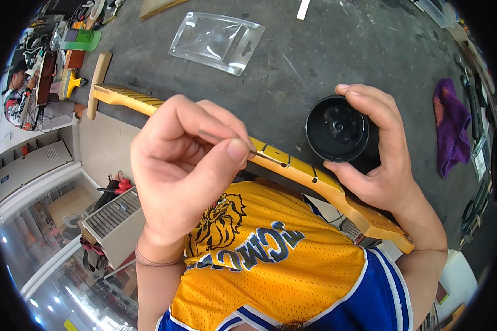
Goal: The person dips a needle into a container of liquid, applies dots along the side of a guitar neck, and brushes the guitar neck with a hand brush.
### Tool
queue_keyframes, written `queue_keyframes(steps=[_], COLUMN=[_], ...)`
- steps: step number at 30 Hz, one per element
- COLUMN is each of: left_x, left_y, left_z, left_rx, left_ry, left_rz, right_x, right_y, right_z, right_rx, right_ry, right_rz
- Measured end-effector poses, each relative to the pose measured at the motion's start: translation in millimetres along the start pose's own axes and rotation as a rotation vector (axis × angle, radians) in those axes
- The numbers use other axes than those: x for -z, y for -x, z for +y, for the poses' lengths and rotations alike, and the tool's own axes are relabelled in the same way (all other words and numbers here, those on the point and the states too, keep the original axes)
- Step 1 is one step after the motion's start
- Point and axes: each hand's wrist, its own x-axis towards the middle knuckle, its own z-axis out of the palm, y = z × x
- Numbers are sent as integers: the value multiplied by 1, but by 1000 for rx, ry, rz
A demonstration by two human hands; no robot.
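Observation:
A yellow wooden guitar neck [331, 187] lies diagonally along the bench's near edge, its far-left end by a wooden T-shaped rest [92, 110]. My left hand [179, 165] pinches a thin dark rod [268, 157] between thumb and fingers, above the neck; the rod's tip is at the fretboard, by a small dark mark. My right hand [386, 154] is wrapped round a round black cup [320, 127] with glossy dark contents, just behind the neck. The neck's middle is partly hidden by my left hand.
On the grey bench [276, 44] are a clear plastic package [210, 44], a purple cloth [450, 127], tools at the right rim, and a yellow brush [69, 83] with other items at left. Another person [19, 99] is at far left. A slatted unit [110, 220] stands low left.

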Motion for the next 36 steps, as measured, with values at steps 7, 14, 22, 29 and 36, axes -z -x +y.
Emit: queue_keyframes(steps=[7,14,22,29,36], left_x=[-1,-3,-3,-3,-3], left_y=[21,24,25,25,24], left_z=[-7,-9,-11,-8,-12], left_rx=[-33,-44,-63,-44,-64], left_ry=[-120,-157,-207,-243,-220], left_rz=[21,-21,-42,-44,-39], right_x=[2,1,1,1,1], right_y=[0,2,2,2,2], right_z=[3,2,2,1,3], right_rx=[11,-6,-6,-9,-8], right_ry=[76,84,90,90,87], right_rz=[-119,-128,-130,-129,-128])
